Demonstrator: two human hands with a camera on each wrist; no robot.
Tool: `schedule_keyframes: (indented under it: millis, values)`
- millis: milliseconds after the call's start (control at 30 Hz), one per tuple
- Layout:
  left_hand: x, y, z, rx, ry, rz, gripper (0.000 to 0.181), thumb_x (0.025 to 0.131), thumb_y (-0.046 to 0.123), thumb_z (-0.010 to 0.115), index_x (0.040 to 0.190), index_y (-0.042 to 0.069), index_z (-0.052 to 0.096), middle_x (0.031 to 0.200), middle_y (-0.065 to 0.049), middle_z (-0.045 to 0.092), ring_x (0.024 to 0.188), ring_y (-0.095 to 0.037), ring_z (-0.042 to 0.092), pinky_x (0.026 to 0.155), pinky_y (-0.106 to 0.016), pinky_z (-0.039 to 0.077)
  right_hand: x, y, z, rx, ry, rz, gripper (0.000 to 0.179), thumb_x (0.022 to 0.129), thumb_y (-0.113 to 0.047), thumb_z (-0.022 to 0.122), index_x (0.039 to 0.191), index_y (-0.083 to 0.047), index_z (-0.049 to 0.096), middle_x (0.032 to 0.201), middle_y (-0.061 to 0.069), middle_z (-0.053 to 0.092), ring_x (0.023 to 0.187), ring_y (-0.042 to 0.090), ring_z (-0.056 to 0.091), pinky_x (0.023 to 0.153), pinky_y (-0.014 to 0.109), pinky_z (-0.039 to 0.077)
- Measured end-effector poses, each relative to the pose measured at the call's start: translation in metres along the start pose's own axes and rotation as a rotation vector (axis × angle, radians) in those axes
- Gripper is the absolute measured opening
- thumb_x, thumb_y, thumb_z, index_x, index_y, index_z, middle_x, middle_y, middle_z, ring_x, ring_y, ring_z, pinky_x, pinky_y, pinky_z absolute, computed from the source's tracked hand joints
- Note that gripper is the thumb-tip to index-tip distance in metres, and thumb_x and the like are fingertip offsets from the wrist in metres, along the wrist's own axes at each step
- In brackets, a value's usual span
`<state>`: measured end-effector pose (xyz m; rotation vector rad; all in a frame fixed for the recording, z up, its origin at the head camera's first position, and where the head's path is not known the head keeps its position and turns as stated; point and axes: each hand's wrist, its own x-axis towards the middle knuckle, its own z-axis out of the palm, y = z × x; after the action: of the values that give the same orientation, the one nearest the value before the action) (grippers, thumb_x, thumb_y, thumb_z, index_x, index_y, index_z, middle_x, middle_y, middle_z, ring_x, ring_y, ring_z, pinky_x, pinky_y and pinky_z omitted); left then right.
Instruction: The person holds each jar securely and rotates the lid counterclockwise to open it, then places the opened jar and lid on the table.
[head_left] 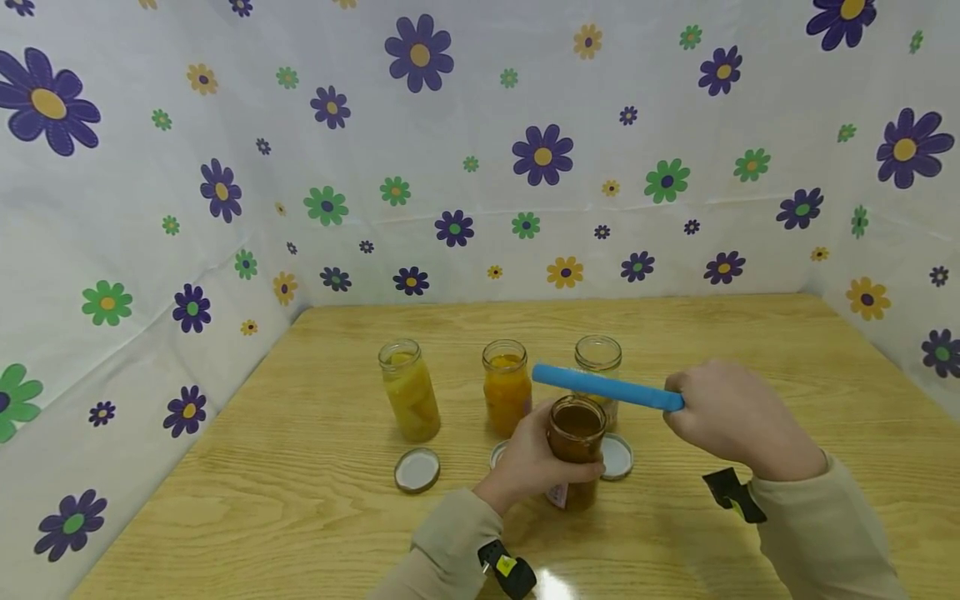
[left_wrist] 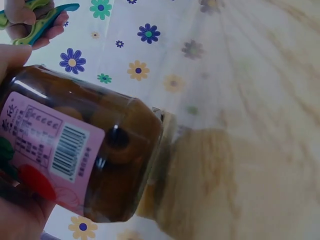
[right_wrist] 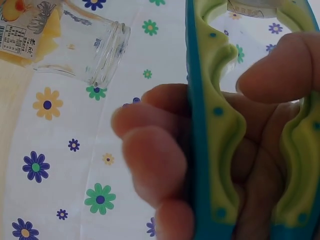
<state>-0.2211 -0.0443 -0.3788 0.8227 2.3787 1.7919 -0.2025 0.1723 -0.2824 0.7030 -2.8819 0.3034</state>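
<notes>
My left hand (head_left: 528,458) grips a glass jar (head_left: 576,450) of dark brown contents, its mouth uncovered toward the head camera. In the left wrist view the jar (left_wrist: 120,150) shows a pink label with a barcode and round pieces inside. My right hand (head_left: 731,412) holds a jar opener (head_left: 600,387), seen edge-on and blue, above and behind that jar. In the right wrist view the opener (right_wrist: 220,130) has two blue arms with scalloped green inner edges, and my fingers and thumb curl about them. A pale round-edged thing (right_wrist: 252,7) shows between the arms; I cannot tell what it is.
Behind stand three uncovered jars: one with yellow pieces (head_left: 411,396), one orange (head_left: 506,392), one partly hidden (head_left: 597,354). Lids lie on the wooden table (head_left: 285,467): one at left (head_left: 417,470), one mostly hidden (head_left: 497,451), one at right (head_left: 617,457). Flowered cloth surrounds the table.
</notes>
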Motion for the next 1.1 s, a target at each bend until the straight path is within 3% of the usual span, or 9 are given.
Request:
schedule_keyframes:
  millis: [333,900,1100]
  values:
    - [0.0003,-0.0061,-0.0012,-0.047,-0.005,0.009,0.053,0.068,0.008,0.075,0.115,0.011,0.05,0.106,0.001,0.057,0.096,-0.011,0.054,0.083,-0.027,0.043,0.001,-0.0005,-0.0007,0.03,-0.065,0.016,0.021,0.071,-0.004,0.05,0.053,-0.014,0.045,0.047,-0.005,0.029,0.043,0.008,0.023,0.042,0.022,0.021]
    - [0.0008,-0.002,-0.0064,-0.015,-0.072,-0.082,0.059,0.066,0.011,0.078,0.117,0.016,0.048,0.106,0.005,0.057,0.097,-0.009,0.053,0.085,-0.027,0.041,0.0025,0.0043,0.0003,0.14,-0.132,0.036,0.022,0.073,-0.005,0.051,0.053,-0.013,0.05,0.047,-0.006,0.026,0.041,0.007,0.02,0.042,0.022,0.02]
    - [0.0019,-0.0018,-0.0074,-0.038,-0.078,-0.052,0.068,0.065,0.009,0.078,0.122,0.019,0.042,0.109,0.003,0.056,0.099,-0.011,0.053,0.085,-0.028,0.041,0.003,0.0069,0.0008,0.221,-0.153,0.064,0.022,0.072,-0.004,0.05,0.053,-0.013,0.044,0.048,-0.005,0.027,0.042,0.008,0.021,0.042,0.022,0.022]
